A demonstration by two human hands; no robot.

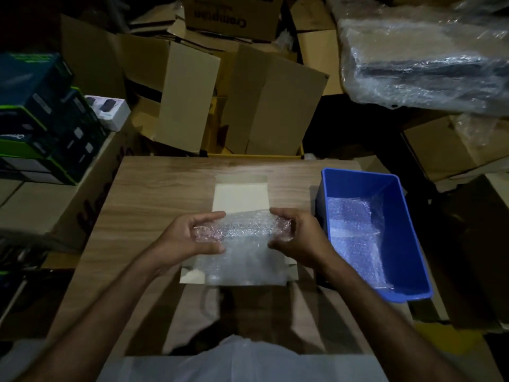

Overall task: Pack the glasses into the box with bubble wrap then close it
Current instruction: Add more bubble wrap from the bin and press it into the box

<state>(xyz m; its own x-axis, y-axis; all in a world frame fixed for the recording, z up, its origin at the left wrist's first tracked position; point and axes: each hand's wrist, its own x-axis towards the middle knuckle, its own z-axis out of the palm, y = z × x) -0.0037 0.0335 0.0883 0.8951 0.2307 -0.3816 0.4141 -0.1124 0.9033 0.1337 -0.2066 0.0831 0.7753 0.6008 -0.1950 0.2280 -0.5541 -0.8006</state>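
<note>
Head view, dim light. Both hands hold a bubble-wrapped bundle (242, 230) over the open white box (239, 195) at mid table (143, 194). Left hand (192, 238) has fingers curled round the bundle's left end; right hand (294, 235) grips the right end. Contents blurred through the wrap, cannot tell if glasses. Loose wrap hangs onto the box's near part. Blue bin (413, 244) just right of the box, with bubble wrap sheets (355, 230) inside.
</note>
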